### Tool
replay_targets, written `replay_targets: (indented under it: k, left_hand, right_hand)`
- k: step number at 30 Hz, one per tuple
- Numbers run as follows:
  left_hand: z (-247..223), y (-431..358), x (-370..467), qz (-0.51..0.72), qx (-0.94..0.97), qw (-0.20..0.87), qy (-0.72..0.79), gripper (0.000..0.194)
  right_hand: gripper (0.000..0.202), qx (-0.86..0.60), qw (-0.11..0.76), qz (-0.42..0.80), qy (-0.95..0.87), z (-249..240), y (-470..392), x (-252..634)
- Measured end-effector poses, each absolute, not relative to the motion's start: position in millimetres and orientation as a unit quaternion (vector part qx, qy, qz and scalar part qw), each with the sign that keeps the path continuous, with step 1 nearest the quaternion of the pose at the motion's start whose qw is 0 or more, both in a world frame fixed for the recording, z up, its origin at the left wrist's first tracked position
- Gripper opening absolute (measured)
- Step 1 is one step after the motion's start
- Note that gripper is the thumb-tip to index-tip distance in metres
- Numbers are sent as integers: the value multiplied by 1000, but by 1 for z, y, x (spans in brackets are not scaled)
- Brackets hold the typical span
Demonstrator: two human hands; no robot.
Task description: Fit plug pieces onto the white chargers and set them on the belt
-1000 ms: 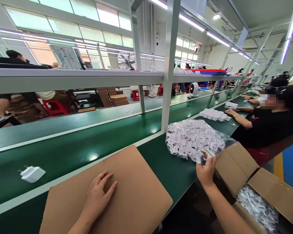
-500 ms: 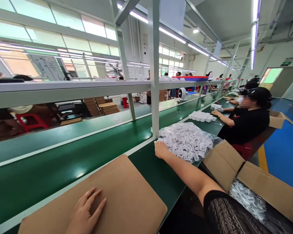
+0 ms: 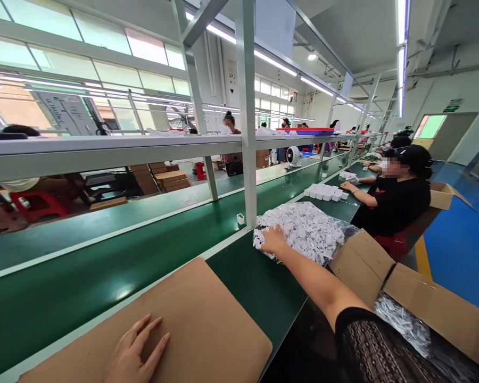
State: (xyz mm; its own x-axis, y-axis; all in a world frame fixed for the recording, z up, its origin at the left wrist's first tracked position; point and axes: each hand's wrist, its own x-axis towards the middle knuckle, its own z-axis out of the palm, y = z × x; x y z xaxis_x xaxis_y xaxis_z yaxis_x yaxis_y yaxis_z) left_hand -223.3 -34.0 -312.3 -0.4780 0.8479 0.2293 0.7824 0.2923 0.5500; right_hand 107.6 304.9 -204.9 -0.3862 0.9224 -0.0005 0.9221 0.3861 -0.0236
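My left hand lies open, palm down, on a flat brown cardboard sheet, its fingers spread. My right arm stretches forward, and my right hand is at the near left edge of a heap of small white plastic parts. Its fingers look apart and dip among the parts; the fingertips are partly hidden. The heap lies on a clear plastic bag on the green bench. One small white part stands on the green conveyor belt, left of the metal post.
A metal post rises beside the heap, carrying a shelf. An opened carton with clear bags stands at my right. Farther along, a co-worker sits by rows of white boxes. A small fan stands beyond the belt.
My right hand has moved from the heap's left edge onto the parts, its closed fingers loosening. A white part now shows on the belt. My left hand stays on the cardboard; the view has shifted slightly.
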Motion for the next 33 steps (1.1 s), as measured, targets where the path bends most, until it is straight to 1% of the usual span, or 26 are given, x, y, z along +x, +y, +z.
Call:
replay_targets:
  k: [5,9,14,16,19,22,26,30,33]
  left_hand:
    - [-311,-34,-223,311,501,64,805,69]
    - [-304,-34,-216,300,506,58,807,69]
    - [-292,-36,-206,303,521,39,797,60]
    - [-290,-37,-204,306,527,28,793,56]
    - [-288,-38,-202,307,529,19,791,52]
    - [-286,-39,-202,302,531,28,791,50]
    - [-284,-40,-201,296,532,40,792,48]
    - [-280,-39,-200,305,525,35,794,45]
    - [-278,-41,-199,319,525,33,788,46]
  right_hand:
    - [63,-493,27,-13,-870,-205,278,105]
    - [53,-419,31,-21,-907,-203,257,101]
    - [39,-361,25,-7,-932,-195,243,98]
    - [38,-347,11,9,-938,-191,243,98]
    - [39,-345,-10,29,-938,-184,243,99]
    - [36,-354,-25,39,-934,-176,238,95]
    - [35,-348,9,45,-936,-169,222,70]
    - [41,-387,15,85,-918,-180,213,31]
    - [38,-405,14,121,-906,-193,215,13]
